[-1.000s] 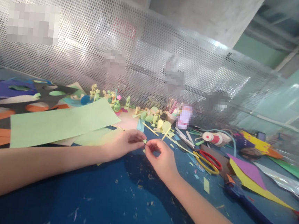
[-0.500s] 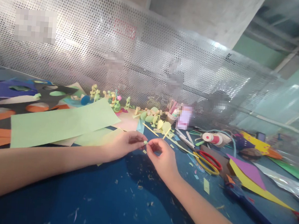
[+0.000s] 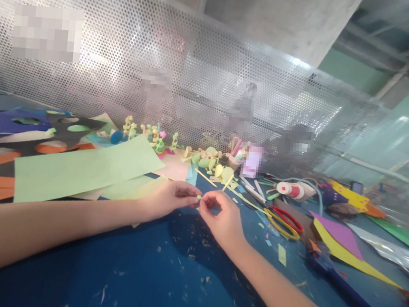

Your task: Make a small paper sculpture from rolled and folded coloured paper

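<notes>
Between my fingertips is a tiny pale green piece (image 3: 199,197), too small to make out fully. My left hand (image 3: 172,198) pinches it from the left, thumb and index finger together. From the other side, my right hand (image 3: 224,215) meets it with a closed thumb-and-finger pinch. Both hands hover over the blue table (image 3: 137,272). Behind my left forearm lies a large light green sheet (image 3: 81,169). Just beyond the hands are loose yellow-green cut shapes (image 3: 220,171) and thin yellow strips (image 3: 205,178).
Scissors with yellow and red handles (image 3: 284,223), a dark blue glue gun (image 3: 343,285) and purple and yellow sheets (image 3: 340,237) lie right. A spool (image 3: 290,190) sits behind them. Small coloured paper figures (image 3: 158,142) stand before the perforated metal screen (image 3: 196,86). Scraps dot the table.
Both hands stay almost where they were, fingertips still meeting at the small green piece. The fingers shift only slightly; nothing else on the table has visibly moved.
</notes>
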The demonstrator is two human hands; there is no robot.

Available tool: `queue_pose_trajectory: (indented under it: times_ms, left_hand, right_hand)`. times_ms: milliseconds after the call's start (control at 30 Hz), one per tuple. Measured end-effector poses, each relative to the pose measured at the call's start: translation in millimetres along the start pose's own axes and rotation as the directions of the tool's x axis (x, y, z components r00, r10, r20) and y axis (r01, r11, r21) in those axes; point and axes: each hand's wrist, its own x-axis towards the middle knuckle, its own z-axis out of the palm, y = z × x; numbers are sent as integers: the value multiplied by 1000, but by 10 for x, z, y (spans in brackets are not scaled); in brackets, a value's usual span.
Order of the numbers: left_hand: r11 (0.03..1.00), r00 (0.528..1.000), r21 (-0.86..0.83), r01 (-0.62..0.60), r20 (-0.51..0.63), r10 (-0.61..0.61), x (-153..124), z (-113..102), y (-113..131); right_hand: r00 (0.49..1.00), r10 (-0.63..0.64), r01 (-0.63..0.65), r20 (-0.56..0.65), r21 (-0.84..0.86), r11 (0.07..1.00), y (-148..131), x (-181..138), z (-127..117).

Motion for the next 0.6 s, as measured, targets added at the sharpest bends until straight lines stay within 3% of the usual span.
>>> queue_pose_trajectory:
  times_ms: [367,600]
  left_hand:
    - [1000,999,-20,3,32,-3,0,14,-9]
    - [1000,1000,2,-26,-4,26,-15,25,21]
  right_hand:
    - [997,-68,68,27,-20,997,-13,2,-15]
    - [998,49,-51,29,80,995,22,7,20]
